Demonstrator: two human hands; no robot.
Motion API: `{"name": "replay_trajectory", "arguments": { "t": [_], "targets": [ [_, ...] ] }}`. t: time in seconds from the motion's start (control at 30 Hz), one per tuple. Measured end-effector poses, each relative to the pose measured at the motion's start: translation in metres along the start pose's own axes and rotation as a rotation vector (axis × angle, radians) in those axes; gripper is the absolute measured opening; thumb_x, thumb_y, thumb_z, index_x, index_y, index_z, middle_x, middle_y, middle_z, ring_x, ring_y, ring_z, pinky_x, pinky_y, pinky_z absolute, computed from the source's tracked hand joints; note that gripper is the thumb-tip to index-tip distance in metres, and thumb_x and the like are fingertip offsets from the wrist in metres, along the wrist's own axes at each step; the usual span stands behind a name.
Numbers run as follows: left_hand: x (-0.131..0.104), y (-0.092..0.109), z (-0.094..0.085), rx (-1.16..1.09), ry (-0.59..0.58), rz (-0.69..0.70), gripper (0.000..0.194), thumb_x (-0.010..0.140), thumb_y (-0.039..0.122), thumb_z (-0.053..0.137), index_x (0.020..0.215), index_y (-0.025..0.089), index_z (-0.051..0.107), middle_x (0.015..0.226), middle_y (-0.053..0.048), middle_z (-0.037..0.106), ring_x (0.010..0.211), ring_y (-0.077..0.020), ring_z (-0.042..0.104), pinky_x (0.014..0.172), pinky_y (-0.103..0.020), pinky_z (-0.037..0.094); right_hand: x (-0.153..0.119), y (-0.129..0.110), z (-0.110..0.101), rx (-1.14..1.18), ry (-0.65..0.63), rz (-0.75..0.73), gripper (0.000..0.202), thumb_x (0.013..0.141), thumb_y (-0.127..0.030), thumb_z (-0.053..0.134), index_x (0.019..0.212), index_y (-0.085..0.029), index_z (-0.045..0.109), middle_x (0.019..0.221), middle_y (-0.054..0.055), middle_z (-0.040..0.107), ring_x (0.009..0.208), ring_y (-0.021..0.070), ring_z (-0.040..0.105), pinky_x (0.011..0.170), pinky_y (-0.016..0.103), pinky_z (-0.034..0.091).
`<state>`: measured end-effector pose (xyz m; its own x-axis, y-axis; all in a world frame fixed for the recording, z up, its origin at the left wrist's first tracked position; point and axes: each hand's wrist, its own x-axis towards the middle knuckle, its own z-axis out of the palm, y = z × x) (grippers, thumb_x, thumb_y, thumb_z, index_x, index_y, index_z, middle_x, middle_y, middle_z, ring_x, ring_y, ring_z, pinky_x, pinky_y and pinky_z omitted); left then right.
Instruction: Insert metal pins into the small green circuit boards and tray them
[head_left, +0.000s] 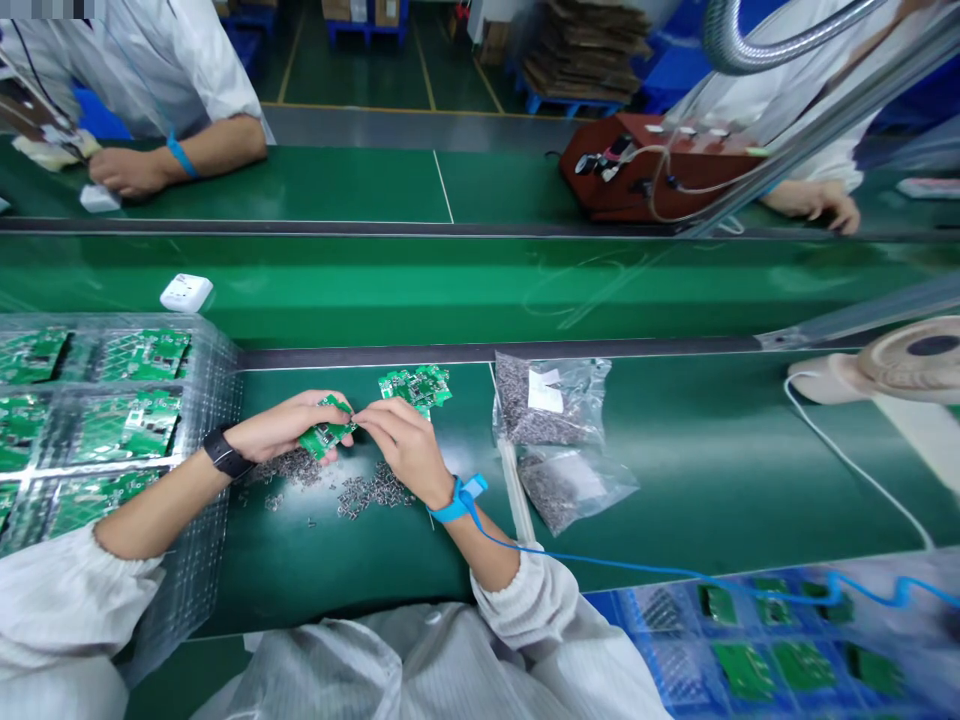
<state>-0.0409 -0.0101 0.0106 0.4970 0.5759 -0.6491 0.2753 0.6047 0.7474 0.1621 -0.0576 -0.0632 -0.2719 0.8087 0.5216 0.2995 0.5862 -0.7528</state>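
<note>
My left hand (289, 422) is closed around a green circuit board (324, 436), holding it tilted above the table. At the board's right edge, the thumb and fingers of my right hand (401, 440) are pinched together; what sits between those fingertips is too small to make out. Below my hands lie loose piles of small metal parts (371, 492), and another heap (296, 466) is partly hidden under my left hand. Just beyond my right hand, several more green boards (420, 386) lie stacked on the table.
Clear trays of boards (187, 470) stand at left; a blue tray (630, 625) is at lower right. Two plastic bags of small parts (525, 400) lie right of my hands. A blue wrist cord (600, 562) trails right. Across the conveyor (375, 290), two people sit.
</note>
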Motion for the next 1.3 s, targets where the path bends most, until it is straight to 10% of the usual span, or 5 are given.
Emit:
{"name": "replay_trajectory", "arguments": {
  "t": [0.47, 1.3],
  "targets": [
    [-0.003, 0.002, 0.000, 0.071, -0.046, -0.003, 0.026, 0.090, 0.041, 0.072, 0.094, 0.020, 0.055, 0.085, -0.001, 0.070, 0.058, -0.0138, 0.064, 0.057, -0.027, 0.054, 0.012, 0.007, -0.014, -0.192, -0.240, -0.171, 0.032, 0.107, -0.008, 0.040, 0.117, -0.018, 0.069, 0.109, 0.009, 0.068, 0.103, 0.0195, 0.059, 0.092, 0.033, 0.054],
    [-0.004, 0.007, 0.005, -0.042, 0.018, -0.036, 0.022, 0.085, 0.034, 0.071, 0.090, 0.018, 0.057, 0.082, -0.002, 0.070, 0.053, -0.0131, 0.062, 0.053, -0.026, 0.048, 0.013, 0.007, -0.005, -0.120, -0.161, -0.097, 0.025, 0.110, -0.018, 0.044, 0.116, -0.019, 0.069, 0.109, 0.009, 0.069, 0.099, 0.0214, 0.061, 0.091, 0.038, 0.055]
  ]
}}
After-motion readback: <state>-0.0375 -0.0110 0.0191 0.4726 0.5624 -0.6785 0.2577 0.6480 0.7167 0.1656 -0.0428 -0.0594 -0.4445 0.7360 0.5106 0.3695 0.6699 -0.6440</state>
